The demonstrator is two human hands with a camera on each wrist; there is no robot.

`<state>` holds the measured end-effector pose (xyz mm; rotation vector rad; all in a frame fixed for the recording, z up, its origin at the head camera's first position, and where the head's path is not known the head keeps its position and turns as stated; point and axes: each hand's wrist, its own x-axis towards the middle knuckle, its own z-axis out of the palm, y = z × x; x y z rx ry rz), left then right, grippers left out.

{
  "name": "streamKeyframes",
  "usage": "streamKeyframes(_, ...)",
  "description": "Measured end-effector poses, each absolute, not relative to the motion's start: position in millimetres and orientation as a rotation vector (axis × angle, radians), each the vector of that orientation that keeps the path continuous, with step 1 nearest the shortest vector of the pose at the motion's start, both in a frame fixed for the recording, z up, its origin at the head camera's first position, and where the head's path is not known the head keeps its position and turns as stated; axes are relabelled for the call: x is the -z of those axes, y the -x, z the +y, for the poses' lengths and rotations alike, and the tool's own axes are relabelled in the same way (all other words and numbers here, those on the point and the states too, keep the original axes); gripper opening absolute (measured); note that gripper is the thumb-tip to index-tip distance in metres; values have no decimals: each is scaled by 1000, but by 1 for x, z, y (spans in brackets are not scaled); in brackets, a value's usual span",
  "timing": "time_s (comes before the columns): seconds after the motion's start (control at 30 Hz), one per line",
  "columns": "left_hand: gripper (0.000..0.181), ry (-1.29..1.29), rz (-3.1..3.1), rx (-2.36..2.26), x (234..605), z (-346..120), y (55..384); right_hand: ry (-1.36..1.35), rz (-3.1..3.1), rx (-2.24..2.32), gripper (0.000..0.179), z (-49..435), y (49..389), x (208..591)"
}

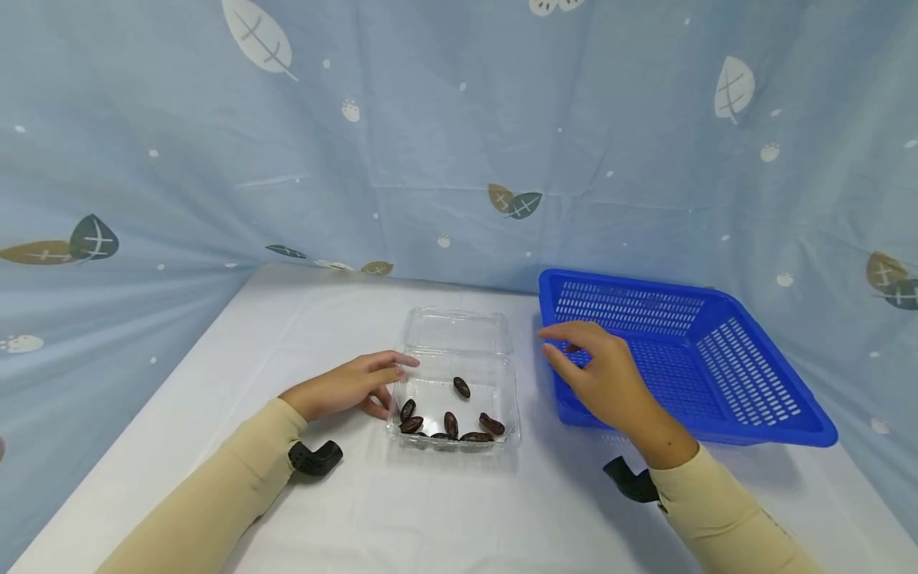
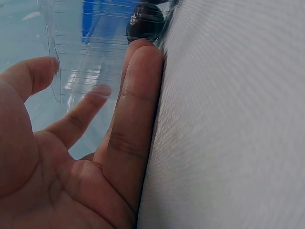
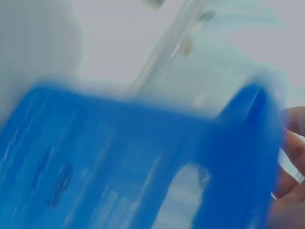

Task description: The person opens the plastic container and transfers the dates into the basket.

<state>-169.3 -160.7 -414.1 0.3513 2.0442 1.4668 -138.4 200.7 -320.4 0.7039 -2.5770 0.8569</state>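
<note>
A clear plastic clamshell box (image 1: 512,399) stands with its lid (image 1: 459,328) folded back. Several dark brown, wrinkled oval fruits like dates lie in it, most along the near side and one date (image 1: 461,388) farther back. My left hand (image 1: 355,387) rests against the box's left side, its fingers fairly straight; in the left wrist view, fingertips (image 2: 145,62) touch the clear wall by a dark date (image 2: 145,23). My right hand (image 1: 606,379) is over the left side of a blue plastic basket (image 1: 778,375), thumb and index finger apart. A dark date (image 1: 572,348) shows behind that hand.
The basket sits to the right of the box, with slotted walls and a raised rim (image 1: 631,281). A white cloth (image 1: 344,502) covers the table. Behind it hangs a blue leaf-print curtain (image 1: 430,143). The right wrist view is blurred.
</note>
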Motion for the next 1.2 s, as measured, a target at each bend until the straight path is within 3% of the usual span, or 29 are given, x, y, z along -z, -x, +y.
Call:
streamKeyframes(0.27, 44, -344, 2039, -1483, 416, -163, 167, -914, -2462, -1089, 19, 142, 126, 332)
streamKeyframes(0.63, 41, -339, 2029, -1490, 416, -162, 168, -907, -2636, -1244, 18, 90, 139, 362)
streamKeyframes(1.2, 46, -375, 2005, -1489, 414, -164, 169, -1046, -2954, -1257, 21, 65, 150, 387)
